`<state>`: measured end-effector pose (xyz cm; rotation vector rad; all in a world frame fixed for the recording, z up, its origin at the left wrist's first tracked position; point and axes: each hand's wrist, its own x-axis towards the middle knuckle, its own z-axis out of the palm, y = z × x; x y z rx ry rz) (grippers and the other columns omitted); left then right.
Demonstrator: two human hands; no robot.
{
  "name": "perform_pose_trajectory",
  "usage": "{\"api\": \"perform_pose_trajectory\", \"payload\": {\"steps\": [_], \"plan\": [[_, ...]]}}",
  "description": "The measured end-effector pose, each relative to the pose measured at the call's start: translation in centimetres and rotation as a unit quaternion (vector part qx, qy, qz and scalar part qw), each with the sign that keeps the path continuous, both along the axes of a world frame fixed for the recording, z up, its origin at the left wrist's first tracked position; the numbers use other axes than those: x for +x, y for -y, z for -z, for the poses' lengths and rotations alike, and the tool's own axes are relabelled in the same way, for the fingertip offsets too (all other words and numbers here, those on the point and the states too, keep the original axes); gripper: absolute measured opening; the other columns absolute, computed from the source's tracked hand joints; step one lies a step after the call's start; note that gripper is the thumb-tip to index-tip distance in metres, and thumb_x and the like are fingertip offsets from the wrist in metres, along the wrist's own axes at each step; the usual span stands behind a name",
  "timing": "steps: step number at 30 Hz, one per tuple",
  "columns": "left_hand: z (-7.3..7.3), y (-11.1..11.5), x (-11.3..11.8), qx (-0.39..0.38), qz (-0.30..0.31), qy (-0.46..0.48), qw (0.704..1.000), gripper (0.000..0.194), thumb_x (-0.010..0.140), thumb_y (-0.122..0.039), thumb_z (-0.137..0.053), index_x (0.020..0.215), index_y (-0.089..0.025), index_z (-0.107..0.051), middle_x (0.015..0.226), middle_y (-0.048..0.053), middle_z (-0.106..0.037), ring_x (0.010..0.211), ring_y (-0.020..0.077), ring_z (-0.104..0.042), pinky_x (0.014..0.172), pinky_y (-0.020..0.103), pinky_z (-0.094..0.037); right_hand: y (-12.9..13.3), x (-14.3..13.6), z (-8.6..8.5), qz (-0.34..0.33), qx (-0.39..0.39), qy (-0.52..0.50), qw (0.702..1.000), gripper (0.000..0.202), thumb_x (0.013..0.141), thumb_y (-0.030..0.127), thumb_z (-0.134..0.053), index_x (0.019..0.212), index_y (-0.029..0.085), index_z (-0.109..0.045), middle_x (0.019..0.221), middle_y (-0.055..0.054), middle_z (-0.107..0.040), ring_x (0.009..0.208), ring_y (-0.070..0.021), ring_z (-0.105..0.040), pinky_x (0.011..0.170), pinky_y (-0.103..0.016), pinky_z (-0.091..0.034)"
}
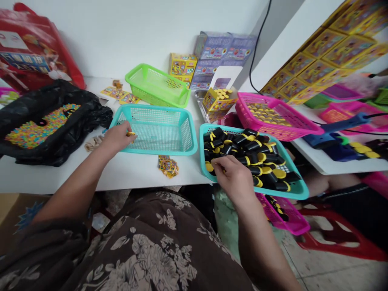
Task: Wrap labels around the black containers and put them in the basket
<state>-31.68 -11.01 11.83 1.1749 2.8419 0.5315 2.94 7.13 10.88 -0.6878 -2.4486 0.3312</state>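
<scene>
Over the left end of a teal basket is my left hand, its fingers closed on a small yellow item. My right hand is at the near left part of a second teal basket, which holds many black containers with yellow lids. The right fingers are pinched together; what they hold, if anything, is hidden. A small pile of yellow printed packets lies on the white table between the baskets. Black plastic on the left surrounds many small colourful pieces.
A green basket stands behind the left teal one. Yellow boxes, purple boxes and a pink basket are further back. At right, a person's leg shows near a red stool.
</scene>
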Motion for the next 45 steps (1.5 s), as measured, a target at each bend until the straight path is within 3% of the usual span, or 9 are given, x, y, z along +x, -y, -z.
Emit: {"api": "perform_pose_trajectory", "payload": {"steps": [4,9,12,14,20,30,33,37,45], "plan": [[0.0,-0.6,-0.1,-0.085,0.03,-0.003,0.996,0.019,0.075,-0.038,-0.071,0.076,-0.02,-0.065,0.07,0.006,-0.063,0.074,0.0233,-0.059,0.064,0.029,-0.037,-2.9,-0.2,1.1,-0.04,0.004,0.151,0.988,0.028,0.08,0.009,-0.05,0.093,0.021,-0.072,0.09,-0.005,-0.071,0.072,-0.0179,-0.065,0.063,-0.028,-0.047],[0.2,0.4,6.7,0.138,0.076,-0.023,0.987,0.028,0.089,-0.042,-0.057,0.075,-0.019,-0.064,0.075,0.005,-0.064,0.074,0.0192,-0.056,0.068,0.029,-0.037,-3.5,-0.2,0.9,-0.085,-0.018,0.192,0.977,0.04,0.071,0.004,-0.049,0.098,0.021,-0.073,0.088,-0.005,-0.067,0.071,-0.0168,-0.063,0.068,-0.027,-0.047],[2.3,0.4,11.0,0.104,0.132,0.092,0.981,0.031,0.088,-0.044,-0.059,0.069,-0.02,-0.062,0.063,0.002,-0.059,0.063,0.0165,-0.052,0.062,0.027,-0.033,-4.3,-0.4,0.4,-0.13,-0.022,0.2,0.971,0.04,0.067,0.004,-0.052,0.096,0.023,-0.073,0.085,-0.003,-0.063,0.071,-0.0164,-0.061,0.067,-0.027,-0.047],[4.3,0.0,12.4,0.057,0.088,0.113,0.988,0.032,0.086,-0.046,-0.062,0.069,-0.02,-0.062,0.058,0.001,-0.056,0.062,0.0179,-0.052,0.06,0.028,-0.03,-4.9,-0.9,0.3,-0.157,-0.016,0.211,0.965,0.036,0.066,0.005,-0.056,0.092,0.023,-0.073,0.084,-0.004,-0.062,0.073,-0.0175,-0.06,0.067,-0.027,-0.047],[7.9,-1.3,11.8,0.086,0.02,0.188,0.978,0.028,0.079,-0.043,-0.069,0.066,-0.02,-0.061,0.063,0.002,-0.06,0.065,0.0187,-0.054,0.062,0.028,-0.032,-5.7,-2.2,0.2,-0.191,-0.003,0.208,0.959,0.02,0.06,0.005,-0.062,0.074,0.02,-0.066,0.077,-0.004,-0.062,0.077,-0.0208,-0.059,0.068,-0.03,-0.045],[7.9,-1.9,11.8,0.108,0.018,0.22,0.969,0.036,0.065,-0.039,-0.078,0.054,-0.02,-0.05,0.056,-0.002,-0.05,0.058,0.0151,-0.045,0.057,0.028,-0.027,-2.1,0.0,-0.2,0.026,-0.232,-0.152,0.961,0.032,0.067,0.039,-0.08,0.085,0.02,-0.061,0.07,0.001,-0.061,0.055,-0.0128,-0.052,0.05,-0.027,-0.043],[8.2,-2.0,12.0,0.167,0.017,0.299,0.939,0.036,0.067,-0.039,-0.075,0.053,-0.019,-0.047,0.052,-0.004,-0.046,0.052,0.0121,-0.042,0.054,0.026,-0.029,2.2,-0.6,-0.1,-0.03,-0.274,-0.218,0.936,0.028,0.07,0.034,-0.079,0.085,0.021,-0.059,0.073,0.001,-0.061,0.058,-0.0129,-0.055,0.053,-0.028,-0.047],[8.2,-2.2,12.6,0.184,0.015,0.387,0.904,0.035,0.067,-0.045,-0.072,0.056,-0.018,-0.053,0.045,-0.006,-0.043,0.044,0.0099,-0.039,0.049,0.024,-0.029,6.4,-2.9,1.9,-0.15,-0.315,-0.117,0.93,0.021,0.072,0.028,-0.075,0.084,0.022,-0.059,0.076,0.0,-0.061,0.064,-0.0139,-0.057,0.059,-0.028,-0.048],[7.5,-1.2,12.2,0.166,0.036,0.407,0.897,0.031,0.065,-0.045,-0.073,0.065,-0.016,-0.062,0.05,-0.006,-0.049,0.043,0.0086,-0.04,0.045,0.023,-0.029,5.0,-7.4,7.0,-0.157,-0.46,-0.094,0.869,0.03,0.062,0.029,-0.079,0.074,0.022,-0.053,0.096,-0.005,-0.067,0.089,-0.0217,-0.063,0.083,-0.039,-0.049]]}}
